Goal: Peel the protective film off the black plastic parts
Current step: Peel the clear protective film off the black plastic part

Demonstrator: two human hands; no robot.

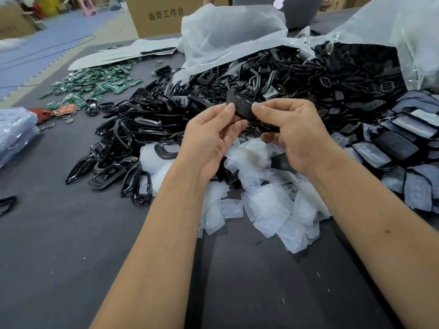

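Note:
A black plastic part (240, 104) is held up over the table between both hands. My left hand (211, 136) pinches its left side with thumb and fingers. My right hand (292, 131) pinches its right end, thumb on top. Whether film is still on this part I cannot tell. Below the hands lies a heap of peeled clear film pieces (266, 200). Behind them spreads a large pile of black plastic frames (147, 119). At the right lie film-covered black parts (403, 143) in overlapping rows.
Green circuit boards (95, 84) are scattered at the back left. Large white plastic bags (228, 36) lie open at the back, spilling black parts. A cardboard box (156, 15) stands behind. A clear bag (14, 131) lies at the left edge. Dark table surface (71, 245) fills the foreground.

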